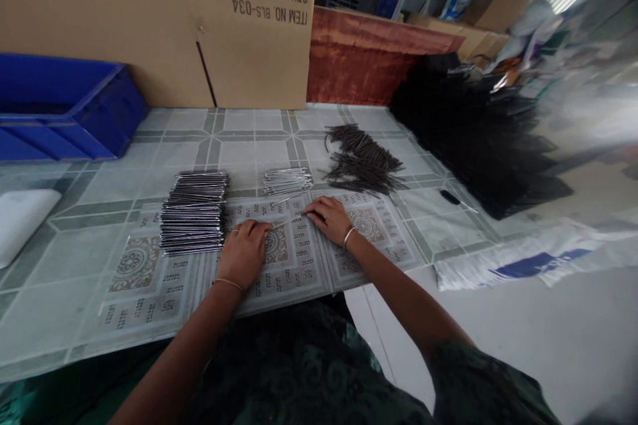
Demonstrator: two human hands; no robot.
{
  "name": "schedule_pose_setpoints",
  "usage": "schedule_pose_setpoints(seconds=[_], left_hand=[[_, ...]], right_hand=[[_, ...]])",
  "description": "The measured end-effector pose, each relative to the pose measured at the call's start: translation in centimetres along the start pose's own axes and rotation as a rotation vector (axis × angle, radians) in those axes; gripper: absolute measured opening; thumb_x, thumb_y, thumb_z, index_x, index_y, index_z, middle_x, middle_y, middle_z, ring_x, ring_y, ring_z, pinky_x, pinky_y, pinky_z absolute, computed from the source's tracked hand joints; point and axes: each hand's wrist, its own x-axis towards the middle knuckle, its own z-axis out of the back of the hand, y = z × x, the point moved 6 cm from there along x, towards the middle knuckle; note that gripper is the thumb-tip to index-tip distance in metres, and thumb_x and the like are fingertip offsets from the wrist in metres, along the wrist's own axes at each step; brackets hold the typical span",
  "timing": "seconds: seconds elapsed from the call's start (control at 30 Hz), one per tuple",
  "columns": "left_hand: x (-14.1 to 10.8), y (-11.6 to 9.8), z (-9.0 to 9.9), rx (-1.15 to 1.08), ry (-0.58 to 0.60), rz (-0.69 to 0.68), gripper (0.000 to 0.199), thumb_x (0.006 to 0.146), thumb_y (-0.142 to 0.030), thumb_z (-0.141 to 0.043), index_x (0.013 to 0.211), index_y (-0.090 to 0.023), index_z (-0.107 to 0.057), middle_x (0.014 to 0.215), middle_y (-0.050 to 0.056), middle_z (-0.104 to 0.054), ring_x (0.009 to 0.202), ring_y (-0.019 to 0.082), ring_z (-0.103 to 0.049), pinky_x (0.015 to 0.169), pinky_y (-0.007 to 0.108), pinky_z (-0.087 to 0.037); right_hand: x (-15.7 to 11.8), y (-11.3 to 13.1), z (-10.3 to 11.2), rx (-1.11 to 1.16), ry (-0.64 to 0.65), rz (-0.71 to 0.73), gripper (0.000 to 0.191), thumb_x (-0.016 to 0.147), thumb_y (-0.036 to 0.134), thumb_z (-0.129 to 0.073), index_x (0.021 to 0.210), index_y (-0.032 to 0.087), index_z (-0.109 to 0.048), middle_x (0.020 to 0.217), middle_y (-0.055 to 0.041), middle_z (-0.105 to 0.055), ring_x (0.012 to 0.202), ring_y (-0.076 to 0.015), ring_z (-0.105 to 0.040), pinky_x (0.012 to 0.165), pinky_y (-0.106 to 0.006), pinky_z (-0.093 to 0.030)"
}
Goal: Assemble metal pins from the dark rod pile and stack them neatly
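My left hand (pixel 245 249) pinches one end of a thin silvery rod (pixel 283 223) above a printed mat (pixel 294 279). At the rod's other end, the fingers of my right hand (pixel 329 216) are pressed together; whether they grip the rod or a small piece at its tip is too small to tell. Beside my left hand lies a neat stack of dark, shiny-ended rods (pixel 193 212). A smaller pile of bare silvery rods (pixel 286 180) sits just beyond my hands. To its right is a loose heap of thin dark tubes (pixel 363 163).
A blue crate (pixel 107 106) stands at the back left, near a white object (pixel 24 219). Upright cardboard (pixel 249 60) borders the table's back. Black material (pixel 468 133) is heaped on the right, with a small black-handled tool (pixel 451 197) before it.
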Motion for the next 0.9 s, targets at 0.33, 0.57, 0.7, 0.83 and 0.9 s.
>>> schedule_pose_setpoints(seconds=[0.33, 0.57, 0.7, 0.83, 0.9], left_hand=[[0.0, 0.0, 0.0, -0.012, -0.025, -0.021, 0.032, 0.098, -0.027, -0.037, 0.110, -0.020, -0.066, 0.104, 0.009, -0.062, 0.095, 0.026, -0.055, 0.089, 0.042, -0.047], [0.0, -0.1, 0.0, 0.012, -0.012, -0.014, 0.032, 0.097, -0.026, -0.039, 0.112, -0.022, -0.066, 0.105, 0.009, -0.062, 0.094, 0.027, -0.057, 0.084, 0.043, -0.049], [0.0, 0.1, 0.2, -0.082, -0.057, -0.034, 0.029, 0.097, -0.027, -0.041, 0.109, -0.021, -0.067, 0.103, 0.009, -0.065, 0.095, 0.027, -0.060, 0.086, 0.043, -0.050], [-0.3, 0.8, 0.7, -0.375, -0.159, 0.085, 0.023, 0.091, -0.032, -0.055, 0.106, -0.018, -0.066, 0.097, 0.007, -0.071, 0.089, 0.023, -0.065, 0.086, 0.039, -0.052], [-0.7, 1.2, 0.9, -0.588, -0.240, 0.214, 0.027, 0.085, -0.035, -0.063, 0.106, -0.018, -0.067, 0.091, 0.006, -0.072, 0.083, 0.020, -0.067, 0.082, 0.036, -0.054]], right_hand=[[0.0, 0.2, 0.0, -0.032, 0.012, -0.011, 0.019, 0.097, 0.028, -0.053, 0.106, 0.027, -0.069, 0.107, -0.0046, -0.062, 0.106, -0.0213, -0.053, 0.100, -0.039, -0.036], [0.0, 0.1, 0.1, 0.011, 0.000, 0.006, 0.017, 0.096, 0.030, -0.057, 0.104, 0.026, -0.071, 0.103, -0.0044, -0.062, 0.105, -0.0202, -0.054, 0.099, -0.037, -0.035], [-0.1, 0.6, 0.3, -0.015, 0.012, 0.019, 0.016, 0.094, 0.033, -0.061, 0.103, 0.029, -0.073, 0.103, -0.0038, -0.064, 0.105, -0.0205, -0.054, 0.102, -0.039, -0.032], [0.3, 2.8, -0.1, 0.001, 0.034, 0.089, 0.013, 0.094, 0.032, -0.061, 0.101, 0.029, -0.072, 0.102, -0.0016, -0.068, 0.103, -0.0185, -0.059, 0.113, -0.047, -0.017], [0.7, 4.7, -0.7, 0.038, 0.043, 0.144, 0.013, 0.095, 0.031, -0.059, 0.101, 0.027, -0.071, 0.100, -0.0007, -0.070, 0.100, -0.0176, -0.061, 0.115, -0.049, -0.012]])
